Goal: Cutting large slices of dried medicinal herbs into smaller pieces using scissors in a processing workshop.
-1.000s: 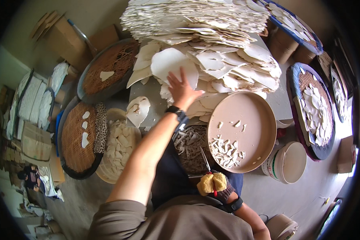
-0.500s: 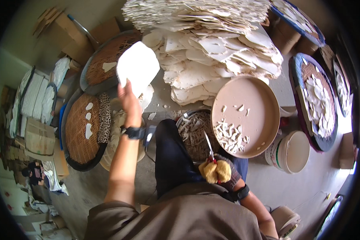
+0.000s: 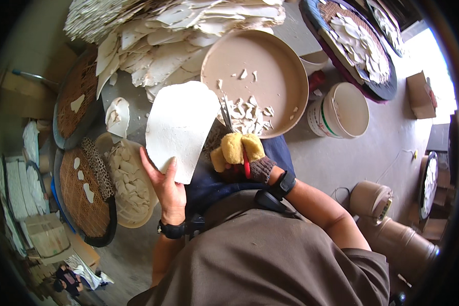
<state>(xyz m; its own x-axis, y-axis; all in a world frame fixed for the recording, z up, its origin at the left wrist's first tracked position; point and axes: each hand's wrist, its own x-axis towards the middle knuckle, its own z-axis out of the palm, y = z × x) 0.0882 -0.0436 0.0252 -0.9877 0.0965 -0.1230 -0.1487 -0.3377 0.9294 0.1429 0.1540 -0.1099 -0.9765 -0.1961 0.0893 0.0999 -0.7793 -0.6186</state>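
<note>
My left hand grips the lower edge of a stiff, off-white sheet with a rounded top, thumb on its face and fingers behind. My right hand, in a dark knitted glove with thick yellow padding, is closed on red-handled scissors. Their blades point up, close to the right edge of the sheet. Whether they touch it I cannot tell. Just beyond, a round tan tray rests near my lap, with small white scraps gathered at its near side.
A tall stack of similar sheets stands at the far left. Woven trays and a basin of white pieces lie left. A white bucket stands right, below another laden tray. A person is at the lower left.
My left hand has brought the sheet from the far left in toward the scissors. The view has turned right, and the scissors and right hand are now nearer the sheet.
</note>
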